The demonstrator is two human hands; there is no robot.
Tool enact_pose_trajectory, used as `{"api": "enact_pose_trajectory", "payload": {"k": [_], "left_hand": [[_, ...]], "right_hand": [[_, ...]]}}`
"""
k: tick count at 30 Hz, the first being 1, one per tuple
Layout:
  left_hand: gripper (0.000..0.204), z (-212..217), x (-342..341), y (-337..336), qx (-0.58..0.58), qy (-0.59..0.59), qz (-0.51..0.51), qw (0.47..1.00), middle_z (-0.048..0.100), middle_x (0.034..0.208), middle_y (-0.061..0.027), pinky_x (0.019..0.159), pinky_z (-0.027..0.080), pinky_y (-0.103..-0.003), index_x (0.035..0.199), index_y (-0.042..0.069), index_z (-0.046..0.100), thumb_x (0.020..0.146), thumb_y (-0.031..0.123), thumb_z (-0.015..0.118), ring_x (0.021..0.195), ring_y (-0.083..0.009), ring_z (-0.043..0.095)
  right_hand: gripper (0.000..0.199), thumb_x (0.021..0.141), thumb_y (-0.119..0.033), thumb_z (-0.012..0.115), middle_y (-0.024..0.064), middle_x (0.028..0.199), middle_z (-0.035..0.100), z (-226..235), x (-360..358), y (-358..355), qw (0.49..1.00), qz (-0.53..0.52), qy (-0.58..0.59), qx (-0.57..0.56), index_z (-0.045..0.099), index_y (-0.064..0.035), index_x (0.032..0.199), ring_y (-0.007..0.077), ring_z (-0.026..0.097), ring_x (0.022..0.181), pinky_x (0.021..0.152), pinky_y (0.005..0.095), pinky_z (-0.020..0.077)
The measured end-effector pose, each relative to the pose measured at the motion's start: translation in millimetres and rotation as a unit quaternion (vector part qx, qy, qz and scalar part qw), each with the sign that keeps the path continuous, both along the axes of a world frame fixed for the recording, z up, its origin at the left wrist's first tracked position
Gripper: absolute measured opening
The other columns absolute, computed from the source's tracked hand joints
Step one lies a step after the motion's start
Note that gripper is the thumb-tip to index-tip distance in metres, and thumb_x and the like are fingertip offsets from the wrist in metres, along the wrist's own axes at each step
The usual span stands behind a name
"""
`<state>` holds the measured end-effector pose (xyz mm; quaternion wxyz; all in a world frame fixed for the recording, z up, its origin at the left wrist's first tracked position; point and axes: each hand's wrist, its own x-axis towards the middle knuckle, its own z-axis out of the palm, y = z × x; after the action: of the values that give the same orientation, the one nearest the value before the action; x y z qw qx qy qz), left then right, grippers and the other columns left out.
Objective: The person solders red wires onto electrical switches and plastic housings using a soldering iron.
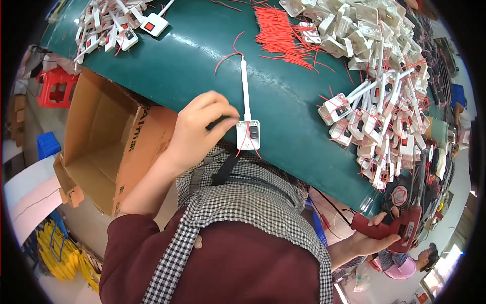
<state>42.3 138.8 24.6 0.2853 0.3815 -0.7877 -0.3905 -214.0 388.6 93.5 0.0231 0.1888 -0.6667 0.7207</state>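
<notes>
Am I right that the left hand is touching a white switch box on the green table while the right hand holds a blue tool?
Not quite. The head view shows the tool in the right hand is red, not blue. The rest holds: the left hand touches the white switch box on the green table.

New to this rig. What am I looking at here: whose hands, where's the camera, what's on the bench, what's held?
No machine: a person works with bare hands. The single picture comes from a fisheye camera on their head, looking down, so straight edges bend.

The left hand presses on a small white switch box with a long white stem and thin red wires, lying on the green table. The right hand holds a red pistol-shaped tool low beside the table edge.

On the table: a pile of similar white boxes, a bundle of loose red wires. An open cardboard box sits at left.
</notes>
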Motion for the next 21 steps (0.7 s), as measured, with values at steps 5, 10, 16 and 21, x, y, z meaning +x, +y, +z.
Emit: {"api": "enact_pose_trajectory", "payload": {"k": [5,10,16,21], "left_hand": [[0.021,7.9,14.1,15.4,-0.144,-0.045,-0.205,0.967,0.055,0.090,-0.0037,0.070,0.040,-0.033,0.085,0.008,0.060,0.066,0.000,0.064,0.080,-0.0209,0.051],[0.020,-6.9,11.2,20.1,-0.068,0.023,-0.194,0.978,0.056,0.091,-0.0041,0.067,0.042,-0.031,0.086,0.007,0.062,0.067,0.002,0.068,0.078,-0.0196,0.053],[0.013,-7.2,3.0,16.5,0.322,0.190,-0.067,0.925,0.062,0.092,-0.0083,0.057,0.046,-0.021,0.094,0.001,0.064,0.082,0.002,0.058,0.072,-0.0089,0.058],[0.014,-4.2,-9.0,13.8,0.261,0.152,-0.061,0.951,0.061,0.076,-0.0044,0.054,0.046,-0.021,0.096,-0.003,0.063,0.086,0.001,0.053,0.060,-0.0075,0.057]], "right_hand": [[0.072,0.085,-0.051,0.050,0.0190,0.104,0.050,-1.1,4.3,4.5,0.998,0.031,0.014,-0.044,0.031,0.0060,0.125,0.0141,0.045,0.052,0.041,0.0191,0.0332],[0.072,0.084,-0.050,0.052,0.0191,0.097,0.051,-5.3,12.2,-1.4,0.996,0.075,0.021,-0.047,0.033,0.0083,0.122,0.0138,0.045,0.050,0.037,0.0188,0.0336],[0.080,0.080,-0.057,0.055,0.0149,0.099,0.056,-15.2,38.9,-3.7,0.987,0.140,-0.085,-0.006,0.031,0.0034,0.127,0.0117,0.046,0.050,0.040,0.0205,0.0360],[0.089,0.070,-0.062,0.064,0.0155,0.096,0.055,-17.6,61.0,-3.1,0.937,0.269,0.013,0.224,0.036,0.0040,0.123,0.0148,0.051,0.053,0.039,0.0208,0.0372]]}}
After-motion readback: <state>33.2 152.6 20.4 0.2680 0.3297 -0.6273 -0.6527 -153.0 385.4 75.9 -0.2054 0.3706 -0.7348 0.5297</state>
